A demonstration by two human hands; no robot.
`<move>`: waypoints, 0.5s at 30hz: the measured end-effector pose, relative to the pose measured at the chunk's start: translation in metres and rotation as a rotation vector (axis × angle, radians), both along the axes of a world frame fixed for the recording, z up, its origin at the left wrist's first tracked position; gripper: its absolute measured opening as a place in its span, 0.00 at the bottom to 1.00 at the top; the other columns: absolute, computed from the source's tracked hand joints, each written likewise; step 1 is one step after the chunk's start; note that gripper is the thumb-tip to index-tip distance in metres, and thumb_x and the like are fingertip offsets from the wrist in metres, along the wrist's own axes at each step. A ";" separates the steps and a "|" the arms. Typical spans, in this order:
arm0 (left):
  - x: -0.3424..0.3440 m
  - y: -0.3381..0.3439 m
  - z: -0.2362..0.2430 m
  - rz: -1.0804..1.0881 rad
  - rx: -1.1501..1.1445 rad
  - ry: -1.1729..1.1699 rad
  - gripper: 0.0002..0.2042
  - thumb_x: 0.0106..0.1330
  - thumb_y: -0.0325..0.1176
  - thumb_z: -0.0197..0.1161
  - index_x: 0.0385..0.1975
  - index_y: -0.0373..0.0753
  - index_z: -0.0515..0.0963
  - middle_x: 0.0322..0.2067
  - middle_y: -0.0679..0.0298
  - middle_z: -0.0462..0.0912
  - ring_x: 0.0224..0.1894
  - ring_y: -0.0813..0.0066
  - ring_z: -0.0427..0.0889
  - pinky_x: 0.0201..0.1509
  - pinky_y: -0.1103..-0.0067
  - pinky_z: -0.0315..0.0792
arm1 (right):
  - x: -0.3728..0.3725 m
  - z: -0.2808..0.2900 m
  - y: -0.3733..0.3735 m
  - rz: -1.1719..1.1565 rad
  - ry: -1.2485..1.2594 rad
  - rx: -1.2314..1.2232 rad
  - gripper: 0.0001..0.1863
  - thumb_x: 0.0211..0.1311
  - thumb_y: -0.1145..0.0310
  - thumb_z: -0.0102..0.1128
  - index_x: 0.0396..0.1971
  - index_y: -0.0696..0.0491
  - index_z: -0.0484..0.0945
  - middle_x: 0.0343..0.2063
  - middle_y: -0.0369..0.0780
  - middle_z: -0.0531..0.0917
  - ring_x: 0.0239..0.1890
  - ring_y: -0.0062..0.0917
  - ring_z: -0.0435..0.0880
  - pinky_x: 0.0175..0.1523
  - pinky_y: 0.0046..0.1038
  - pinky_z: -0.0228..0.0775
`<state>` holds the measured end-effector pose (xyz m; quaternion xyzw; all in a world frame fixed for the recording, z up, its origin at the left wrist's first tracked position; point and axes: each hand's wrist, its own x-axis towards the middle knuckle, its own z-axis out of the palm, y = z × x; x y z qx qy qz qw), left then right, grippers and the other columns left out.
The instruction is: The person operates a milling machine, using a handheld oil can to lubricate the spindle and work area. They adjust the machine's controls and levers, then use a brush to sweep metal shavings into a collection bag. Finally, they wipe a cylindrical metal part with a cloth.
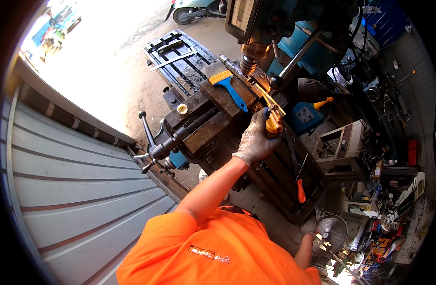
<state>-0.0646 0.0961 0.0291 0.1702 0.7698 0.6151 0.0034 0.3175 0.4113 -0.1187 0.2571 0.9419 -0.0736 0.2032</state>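
Observation:
My left hand, in a grey work glove, is closed round an orange-yellow piece with a thin yellow stem pointing up toward the milling machine's spindle. Its exact kind is unclear. The hand is above the machine table, beside the vise. A wide brush with a blue handle lies across the vise, just left of the hand. My right hand, also gloved, is down by the table's near right end; its fingers are too small and hidden to read.
A red-handled screwdriver lies on the machine table. The vise's crank handle juts out left. Lower right, a round fan stands beside cluttered tools. A ribbed metal wall runs along the left. A slotted plate lies beyond the vise.

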 end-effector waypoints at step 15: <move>0.027 0.017 -0.042 -0.045 0.135 0.131 0.43 0.51 0.35 0.76 0.67 0.36 0.59 0.61 0.46 0.69 0.64 0.47 0.70 0.67 0.64 0.67 | 0.005 -0.009 0.007 0.044 0.159 0.046 0.37 0.61 0.53 0.58 0.68 0.55 0.64 0.65 0.50 0.71 0.67 0.43 0.69 0.68 0.36 0.63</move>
